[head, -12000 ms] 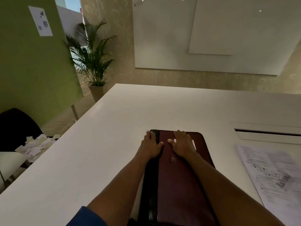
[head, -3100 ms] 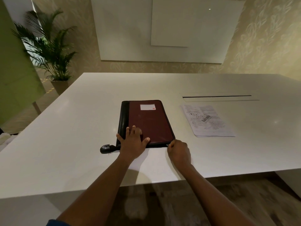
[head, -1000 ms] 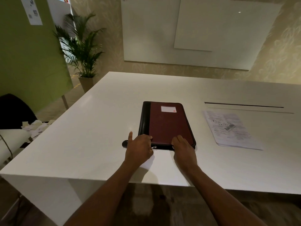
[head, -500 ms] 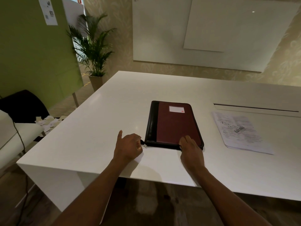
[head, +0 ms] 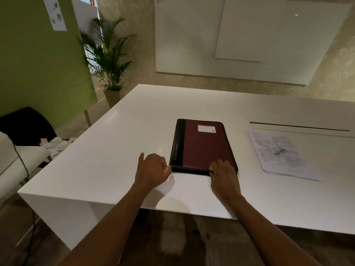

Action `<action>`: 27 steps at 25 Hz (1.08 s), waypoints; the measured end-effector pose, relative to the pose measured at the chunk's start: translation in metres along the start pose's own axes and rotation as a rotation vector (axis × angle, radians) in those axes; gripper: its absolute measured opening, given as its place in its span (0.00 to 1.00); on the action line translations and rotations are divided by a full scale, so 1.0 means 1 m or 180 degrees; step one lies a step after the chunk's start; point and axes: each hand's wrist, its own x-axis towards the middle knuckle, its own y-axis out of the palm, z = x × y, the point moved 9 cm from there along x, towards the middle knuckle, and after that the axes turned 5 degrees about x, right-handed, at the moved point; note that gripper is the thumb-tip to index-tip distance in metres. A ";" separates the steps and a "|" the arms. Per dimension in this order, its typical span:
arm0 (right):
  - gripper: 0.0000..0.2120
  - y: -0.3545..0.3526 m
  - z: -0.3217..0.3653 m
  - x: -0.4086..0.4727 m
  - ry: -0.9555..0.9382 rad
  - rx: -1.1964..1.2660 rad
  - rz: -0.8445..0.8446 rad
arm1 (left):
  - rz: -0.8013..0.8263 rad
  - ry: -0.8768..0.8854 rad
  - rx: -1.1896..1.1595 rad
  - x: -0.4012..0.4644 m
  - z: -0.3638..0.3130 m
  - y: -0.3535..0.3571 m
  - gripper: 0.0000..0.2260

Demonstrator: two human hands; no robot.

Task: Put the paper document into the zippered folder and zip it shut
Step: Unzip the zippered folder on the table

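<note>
head view: the folder [head: 203, 145] is pressed by the flat right hand [head: 223, 174]; its near-left corner is met by the curled left hand [head: 152, 168], whose grip cannot be told.

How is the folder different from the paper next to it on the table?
The folder is dark red with a black spine; the paper is white with print. The folder is thick, the paper thin. Both hands touch the folder's near edge; nothing touches the paper. Both lie flat.

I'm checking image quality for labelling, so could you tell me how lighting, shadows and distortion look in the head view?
Head view: dim, warm light; the hands cast soft shadows on the glossy table; wide-angle bending curves the table edges; print on the paper document is too blurred to read; the folder is sharp.
</note>
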 end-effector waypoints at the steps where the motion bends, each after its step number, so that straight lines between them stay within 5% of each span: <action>1: 0.06 0.000 -0.001 0.000 -0.0001 -0.0024 0.0028 | -0.0093 0.0041 -0.0032 0.002 -0.004 -0.001 0.10; 5: 0.02 -0.005 -0.013 -0.002 0.0201 0.0022 0.0019 | -0.0126 0.0431 -0.0401 0.011 -0.030 0.007 0.05; 8: 0.02 -0.008 -0.033 0.001 0.0614 0.0087 0.0021 | 0.0234 0.0373 -0.0624 0.020 -0.041 0.023 0.17; 15: 0.10 0.004 -0.070 0.016 0.1323 0.0710 0.0253 | 0.0750 0.0376 -0.0182 0.046 -0.057 0.054 0.30; 27: 0.20 0.035 -0.111 0.061 0.1668 0.0990 0.0683 | 0.0975 0.0187 0.0267 0.102 -0.071 0.089 0.35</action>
